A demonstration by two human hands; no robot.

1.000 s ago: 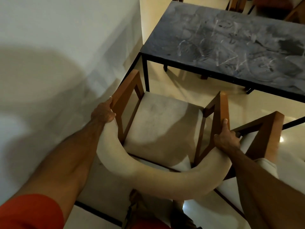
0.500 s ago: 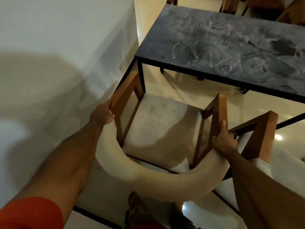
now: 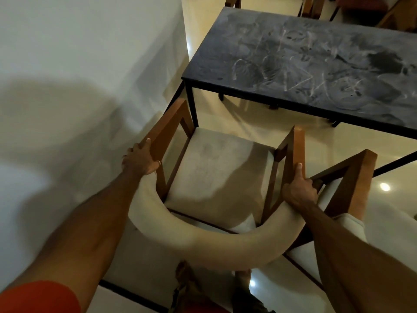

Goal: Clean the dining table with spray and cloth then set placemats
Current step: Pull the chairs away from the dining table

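Holding a chair [image 3: 216, 177] with both hands. Left hand [image 3: 141, 160] wrapped tight around the left wooden arm [image 3: 165, 129] of the chair, thumb on the inside, fingers on the outside. Right hand [image 3: 299, 188] wrapped around the right wooden arm [image 3: 294, 145], thumb pointing up along the wood. Bare forearms reaching down from the bottom corners, with a bit of orange sleeve [image 3: 38, 297] at lower left. Soft pale seat in the middle, round padded backrest [image 3: 203, 240] curving close to the body between the two arms. Standing on a shiny cream floor [image 3: 255, 129], right next to a white wall [image 3: 79, 64] on the left. Second chair [image 3: 352, 184] of the same kind just beside it on the right. Dark surface [image 3: 316, 59] on thin black legs farther ahead, upper right, apart from the held chair. Pale swirly smears and scratchy marks all over its top. Bits of more wooden chairs past its far side, too cut off to tell much. No spray, cloth or placemats to be seen.
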